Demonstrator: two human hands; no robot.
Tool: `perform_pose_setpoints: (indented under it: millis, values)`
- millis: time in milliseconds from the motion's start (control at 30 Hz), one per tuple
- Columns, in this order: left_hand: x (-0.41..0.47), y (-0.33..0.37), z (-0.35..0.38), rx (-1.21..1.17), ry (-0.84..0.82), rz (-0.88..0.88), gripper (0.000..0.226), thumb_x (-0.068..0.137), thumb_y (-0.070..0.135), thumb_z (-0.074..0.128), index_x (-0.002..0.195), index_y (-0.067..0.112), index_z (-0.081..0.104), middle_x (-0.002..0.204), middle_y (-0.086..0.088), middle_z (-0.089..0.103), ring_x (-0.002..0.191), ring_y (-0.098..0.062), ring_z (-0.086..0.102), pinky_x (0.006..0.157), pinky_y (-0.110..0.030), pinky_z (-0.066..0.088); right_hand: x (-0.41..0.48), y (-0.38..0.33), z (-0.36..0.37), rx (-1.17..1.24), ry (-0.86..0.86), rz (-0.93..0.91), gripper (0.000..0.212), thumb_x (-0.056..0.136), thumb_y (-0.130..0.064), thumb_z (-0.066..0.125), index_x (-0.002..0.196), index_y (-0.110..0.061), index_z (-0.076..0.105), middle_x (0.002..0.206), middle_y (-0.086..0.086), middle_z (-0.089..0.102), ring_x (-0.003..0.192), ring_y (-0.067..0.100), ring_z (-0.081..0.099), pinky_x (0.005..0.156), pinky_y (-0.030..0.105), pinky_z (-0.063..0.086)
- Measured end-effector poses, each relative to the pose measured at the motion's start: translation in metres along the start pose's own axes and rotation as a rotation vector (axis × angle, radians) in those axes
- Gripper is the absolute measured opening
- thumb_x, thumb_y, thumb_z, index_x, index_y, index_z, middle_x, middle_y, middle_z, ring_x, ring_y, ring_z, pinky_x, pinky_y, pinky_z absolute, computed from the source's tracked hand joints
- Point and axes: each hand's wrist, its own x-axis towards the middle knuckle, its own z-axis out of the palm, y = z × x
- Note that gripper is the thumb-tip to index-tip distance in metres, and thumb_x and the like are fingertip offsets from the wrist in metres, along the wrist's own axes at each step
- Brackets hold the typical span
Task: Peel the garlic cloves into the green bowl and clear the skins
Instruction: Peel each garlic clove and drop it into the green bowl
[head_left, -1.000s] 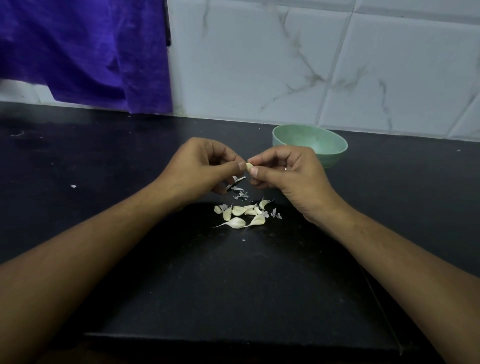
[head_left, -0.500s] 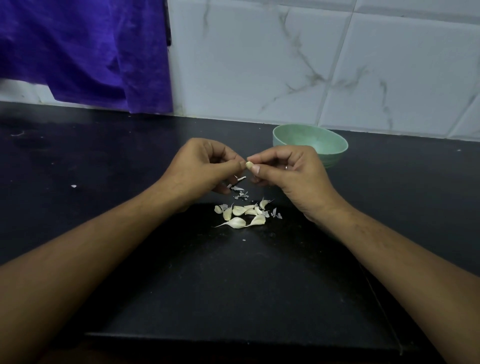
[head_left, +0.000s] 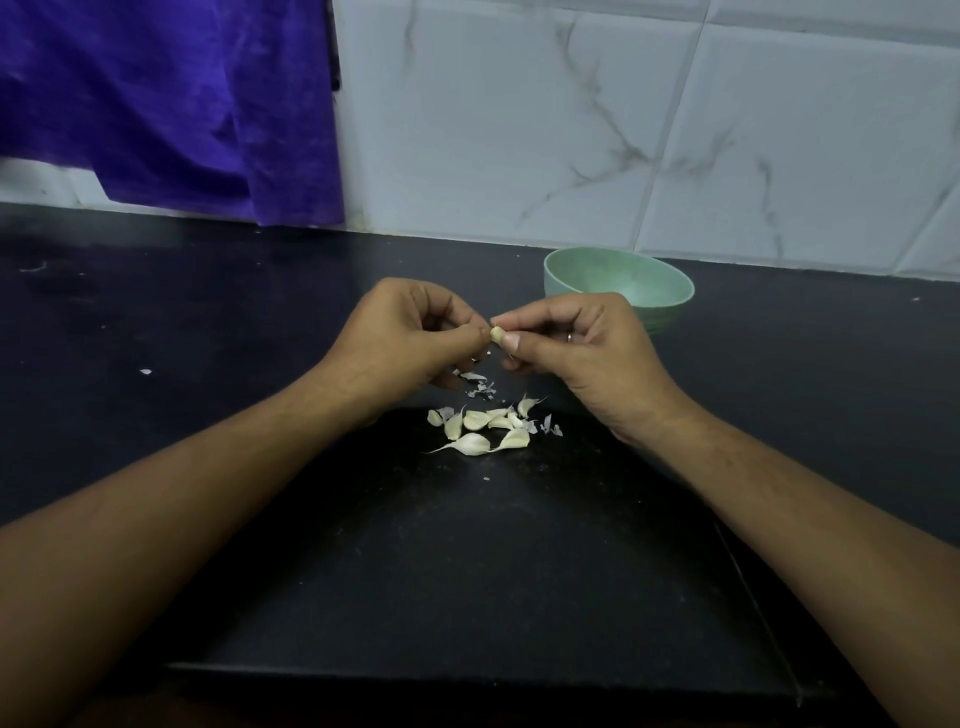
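You are working in dim, flat light with a cool cast. The white tiled wall (head_left: 519, 130) is the brightest area, evenly lit. The black counter (head_left: 208, 312) swallows most detail and shows only a faint sheen; shadows under your left hand (head_left: 400, 338) and right hand (head_left: 582, 348) merge into it. The centre is fairly sharp: the garlic clove (head_left: 496, 335) they pinch reads clearly. Your forearms (head_left: 156, 545) soften toward the lower corners, and the grout lines (head_left: 670, 130) lean outward with the wide lens.
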Motion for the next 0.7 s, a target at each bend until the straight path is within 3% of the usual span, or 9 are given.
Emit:
perform_pose_setpoints:
  millis: [200,467,700]
  values:
    - [0.001,0.003,0.004,-0.061,0.06,-0.045,0.01,0.092,0.01,0.076,0.082,0.008,0.076,0.073,-0.01,0.072,0.064,-0.012,0.069,0.06,-0.03,0.06,0.001,0.002,0.004,-0.004,0.019,0.012,0.018,0.093,0.0,0.072,0.11,-0.001,0.077,0.092,0.011,0.079,0.077,0.02,0.075,0.071,0.027,0.061]
    - [0.004,0.004,0.005,-0.135,0.054,-0.09,0.016,0.093,0.011,0.074,0.09,-0.005,0.072,0.075,-0.012,0.069,0.064,-0.012,0.064,0.056,-0.027,0.058,0.001,0.0,0.01,0.116,0.031,0.08,0.019,0.09,0.002,0.073,0.109,0.002,0.074,0.089,0.019,0.077,0.076,0.022,0.075,0.074,0.033,0.064]
    - [0.005,0.004,0.005,-0.12,0.03,-0.094,0.014,0.092,0.013,0.074,0.085,0.001,0.072,0.068,-0.005,0.067,0.063,-0.009,0.065,0.058,-0.027,0.058,0.003,-0.004,0.011,0.331,0.095,0.207,0.019,0.093,-0.004,0.071,0.112,-0.005,0.073,0.104,0.013,0.078,0.092,0.025,0.075,0.09,0.044,0.06]
